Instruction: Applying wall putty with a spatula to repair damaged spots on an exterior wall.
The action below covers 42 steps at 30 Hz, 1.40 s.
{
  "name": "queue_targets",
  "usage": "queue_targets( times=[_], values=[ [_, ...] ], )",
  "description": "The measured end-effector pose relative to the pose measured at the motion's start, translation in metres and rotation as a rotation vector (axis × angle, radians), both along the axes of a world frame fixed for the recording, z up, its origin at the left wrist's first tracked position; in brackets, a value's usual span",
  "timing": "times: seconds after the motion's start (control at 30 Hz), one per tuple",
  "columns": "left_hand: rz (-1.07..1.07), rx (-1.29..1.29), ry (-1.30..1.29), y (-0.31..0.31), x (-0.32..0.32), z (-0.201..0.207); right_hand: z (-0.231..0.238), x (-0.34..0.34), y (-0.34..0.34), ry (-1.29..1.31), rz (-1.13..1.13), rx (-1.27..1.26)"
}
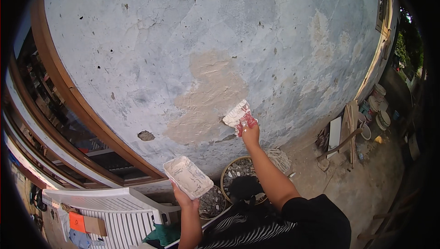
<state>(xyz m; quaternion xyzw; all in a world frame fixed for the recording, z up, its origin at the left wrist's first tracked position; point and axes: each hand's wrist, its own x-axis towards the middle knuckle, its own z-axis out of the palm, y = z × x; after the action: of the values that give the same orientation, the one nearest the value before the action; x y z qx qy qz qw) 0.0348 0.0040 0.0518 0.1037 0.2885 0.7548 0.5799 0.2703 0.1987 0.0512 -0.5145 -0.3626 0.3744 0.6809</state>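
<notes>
My left hand [184, 199] grips a shallow rectangular tray [202, 191] from below. Whitish filler paste [187, 175] coats its inside. In my right hand [251, 133] is a wide putty knife [235, 114] with a red, paste-smeared handle. Its blade is covered in white paste and lies at the lower right edge of a beige filler patch [208, 98]. That patch spreads irregularly over the worn blue-grey wall [151, 61], with ridged strokes in its surface. A small hole [146, 136] shows in the wall, left of the patch.
Wooden window frames [87, 114] run along the left. Below them stands a white slatted bench [121, 210] with an orange box [77, 222]. Round pots of rubble [222, 180] sit at the wall's foot. Boards [352, 130] and buckets [382, 120] stand on the right.
</notes>
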Motion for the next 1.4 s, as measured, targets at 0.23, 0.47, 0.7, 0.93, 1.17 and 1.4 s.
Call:
queue_targets(
  times=[0.23, 0.47, 0.7, 0.93, 1.17, 1.4],
  values=[
    [0.022, 0.033, -0.009, -0.004, -0.003, -0.002, 0.026, 0.003, -0.022, -0.085, -0.128, 0.010],
    [0.062, 0.049, 0.005, -0.005, -0.001, 0.005, 0.121, -0.040, 0.002, -0.376, -0.067, -0.026],
    [0.052, 0.063, -0.002, -0.013, -0.009, -0.002, 0.172, -0.023, -0.006, -0.093, 0.080, 0.234],
    [0.058, 0.060, 0.005, -0.014, -0.013, -0.001, 0.096, 0.001, -0.019, -0.138, -0.044, 0.189],
    [0.069, 0.060, -0.022, -0.014, -0.010, 0.004, 0.117, -0.068, -0.023, -0.169, 0.091, -0.006],
    [0.059, 0.075, 0.015, -0.016, -0.010, 0.011, 0.176, -0.095, 0.022, -0.093, 0.214, 0.163]
  ],
)
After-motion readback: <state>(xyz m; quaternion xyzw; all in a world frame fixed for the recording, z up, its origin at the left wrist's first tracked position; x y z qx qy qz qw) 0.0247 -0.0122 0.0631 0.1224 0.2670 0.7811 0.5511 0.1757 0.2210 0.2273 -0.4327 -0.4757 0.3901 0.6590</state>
